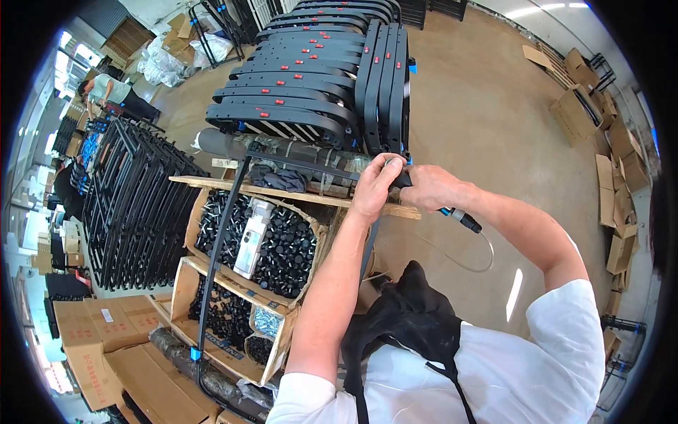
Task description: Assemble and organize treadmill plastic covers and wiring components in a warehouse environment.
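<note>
The right hand (432,187) is wrapped around a power driver (464,221), whose rear end sticks out below the palm, near a pale hose (490,256) that hangs in a loop. The left hand (378,187) is just beside it, fingers bent in over the driver's front end; whether they pinch anything there I cannot tell. A black tube frame (220,244) slants across the wooden bins (185,286), its top bar apparently propped on the wrapped roll (282,148), probably to keep that end raised within reach. The left arm reaches nearly straight; the right bends at the elbow, forearm angled inward, likely to steer the driver.
</note>
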A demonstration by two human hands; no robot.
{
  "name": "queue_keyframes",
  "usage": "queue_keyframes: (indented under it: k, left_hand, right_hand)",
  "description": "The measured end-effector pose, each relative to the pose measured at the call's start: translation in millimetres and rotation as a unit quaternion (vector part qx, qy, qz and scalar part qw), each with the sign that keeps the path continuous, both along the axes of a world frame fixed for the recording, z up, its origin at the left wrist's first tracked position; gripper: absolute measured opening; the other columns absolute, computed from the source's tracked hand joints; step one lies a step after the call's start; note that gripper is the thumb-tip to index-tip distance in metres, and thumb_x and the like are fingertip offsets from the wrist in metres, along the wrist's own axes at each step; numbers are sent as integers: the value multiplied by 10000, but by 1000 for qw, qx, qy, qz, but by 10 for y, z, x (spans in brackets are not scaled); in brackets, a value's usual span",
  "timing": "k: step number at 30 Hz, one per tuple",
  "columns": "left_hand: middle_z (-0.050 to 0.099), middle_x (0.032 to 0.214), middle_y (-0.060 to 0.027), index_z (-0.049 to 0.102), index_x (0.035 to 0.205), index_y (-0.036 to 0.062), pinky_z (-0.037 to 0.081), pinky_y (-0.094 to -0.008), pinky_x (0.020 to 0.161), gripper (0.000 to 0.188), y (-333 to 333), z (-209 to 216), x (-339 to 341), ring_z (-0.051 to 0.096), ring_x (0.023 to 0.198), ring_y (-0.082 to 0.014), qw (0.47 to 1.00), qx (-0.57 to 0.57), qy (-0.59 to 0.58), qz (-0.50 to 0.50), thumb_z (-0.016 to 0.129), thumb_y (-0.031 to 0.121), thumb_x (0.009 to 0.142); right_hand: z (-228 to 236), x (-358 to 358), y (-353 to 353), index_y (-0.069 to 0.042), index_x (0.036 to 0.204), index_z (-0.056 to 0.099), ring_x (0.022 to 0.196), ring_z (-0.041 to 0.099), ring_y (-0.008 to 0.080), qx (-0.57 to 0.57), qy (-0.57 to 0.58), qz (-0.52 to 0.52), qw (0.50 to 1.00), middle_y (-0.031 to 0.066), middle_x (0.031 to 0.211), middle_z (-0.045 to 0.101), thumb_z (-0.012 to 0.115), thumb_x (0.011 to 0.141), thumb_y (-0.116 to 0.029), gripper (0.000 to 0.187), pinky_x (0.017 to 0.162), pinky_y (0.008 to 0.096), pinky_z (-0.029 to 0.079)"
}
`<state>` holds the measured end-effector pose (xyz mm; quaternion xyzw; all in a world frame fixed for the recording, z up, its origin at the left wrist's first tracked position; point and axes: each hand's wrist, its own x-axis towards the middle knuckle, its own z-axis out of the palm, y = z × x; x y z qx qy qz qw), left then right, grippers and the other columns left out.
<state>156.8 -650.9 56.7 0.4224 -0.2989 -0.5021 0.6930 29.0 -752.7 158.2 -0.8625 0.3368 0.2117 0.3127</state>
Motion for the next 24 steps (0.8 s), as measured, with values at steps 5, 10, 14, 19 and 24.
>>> queue_keyframes:
  k: [5,10,14,19,24]
  left_hand:
    - [671,1095,6,696,1165,58,462,-277,953,221,-29,-22,-52,583,1025,-94,1000,-13,10,1,638,250,1073]
    - [690,1050,0,702,1157,41,505,-283,886,259,-54,-19,9,605,977,-84,999,-40,5,36,683,276,1049]
    - [708,1100,-11,704,1166,41,504,-298,957,263,-129,84,-75,626,1043,-102,998,-41,35,8,694,274,1043]
    - [672,1000,12,704,1107,41,510,-300,853,237,-100,226,90,592,951,-80,995,-66,-25,67,675,269,1050]
    - [698,979,-9,720,1073,22,516,-299,847,252,277,718,1094,612,928,-89,984,-64,-81,144,676,267,1035]
  right_hand:
    - [-158,25,-96,10,669,687,744,726,283,56,3,-43,997,167,740,727,652,795,-270,310,696,422,570]
    - [-22,164,9,-15,689,701,664,665,238,10,14,-57,998,116,698,687,705,692,-198,183,593,394,506]
    - [-182,12,-122,-32,662,688,641,644,214,42,-58,-114,991,100,686,673,736,636,-174,152,572,388,490]
    - [108,308,132,-6,748,686,636,651,188,53,-78,-128,987,80,678,658,735,633,-130,176,562,357,497]
    - [539,1310,452,39,817,720,656,733,213,-41,-127,-5,991,119,762,746,718,778,-300,341,651,375,581]
